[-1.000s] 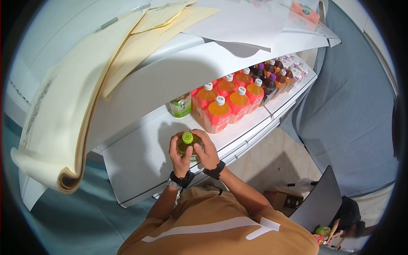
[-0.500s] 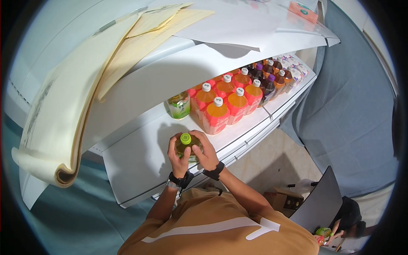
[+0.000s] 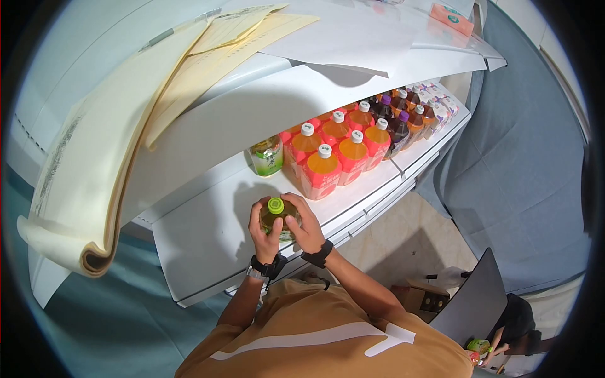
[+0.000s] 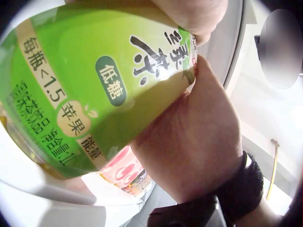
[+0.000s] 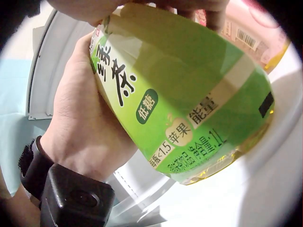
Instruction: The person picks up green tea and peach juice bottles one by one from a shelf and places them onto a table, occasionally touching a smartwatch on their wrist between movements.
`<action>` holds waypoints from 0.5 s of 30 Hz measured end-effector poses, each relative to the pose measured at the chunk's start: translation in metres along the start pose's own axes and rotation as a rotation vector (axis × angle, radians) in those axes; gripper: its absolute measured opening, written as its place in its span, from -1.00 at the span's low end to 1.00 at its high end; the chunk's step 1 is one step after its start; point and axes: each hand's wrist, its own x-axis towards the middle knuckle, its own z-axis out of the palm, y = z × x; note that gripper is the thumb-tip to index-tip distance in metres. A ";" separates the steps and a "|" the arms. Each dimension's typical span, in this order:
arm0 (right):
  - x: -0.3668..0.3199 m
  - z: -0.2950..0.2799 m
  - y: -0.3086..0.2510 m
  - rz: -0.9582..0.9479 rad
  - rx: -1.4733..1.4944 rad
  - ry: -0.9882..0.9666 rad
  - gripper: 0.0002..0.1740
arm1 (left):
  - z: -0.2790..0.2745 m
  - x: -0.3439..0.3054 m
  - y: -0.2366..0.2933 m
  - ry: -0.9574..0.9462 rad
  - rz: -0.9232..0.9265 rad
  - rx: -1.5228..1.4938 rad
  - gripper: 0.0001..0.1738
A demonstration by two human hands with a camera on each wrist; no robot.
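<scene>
Both my hands hold a large green tea bottle (image 3: 275,205) with a lime-green cap, over the front of the white shelf. My left hand (image 3: 264,236) grips its left side, and my right hand (image 3: 306,228) is curled round the other side, thumbs towards me. The bottle's green label (image 4: 113,80) fills much of the left wrist view. In the right wrist view the label (image 5: 184,80) also faces the camera, and the bottle tilts. Behind it on the shelf stands another green tea bottle (image 3: 267,159), beside several pink-labelled bottles with white caps (image 3: 322,170).
Dark bottles with purple caps (image 3: 399,129) and pale cartons (image 3: 441,104) stand farther right on the white shelf (image 3: 201,242). An upper ledge with papers (image 3: 126,126) overhangs it. A blue-grey curtain (image 3: 517,157) hangs at right. Another person's hand (image 3: 498,354) shows bottom right.
The head view has shifted slightly. Both hands keep their grip on the green tea bottle, which stays in nearly the same place over the shelf.
</scene>
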 end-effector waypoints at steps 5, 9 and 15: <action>-0.002 -0.001 0.001 -0.001 0.037 -0.010 -0.44 | 0.001 -0.001 -0.003 0.004 0.001 -0.025 -0.34; -0.002 -0.002 0.003 -0.023 0.022 -0.006 -0.45 | 0.000 -0.002 -0.001 -0.008 -0.015 -0.019 -0.34; 0.001 -0.001 0.013 -0.050 0.067 -0.010 -0.43 | -0.003 -0.003 -0.002 -0.025 -0.033 -0.025 -0.36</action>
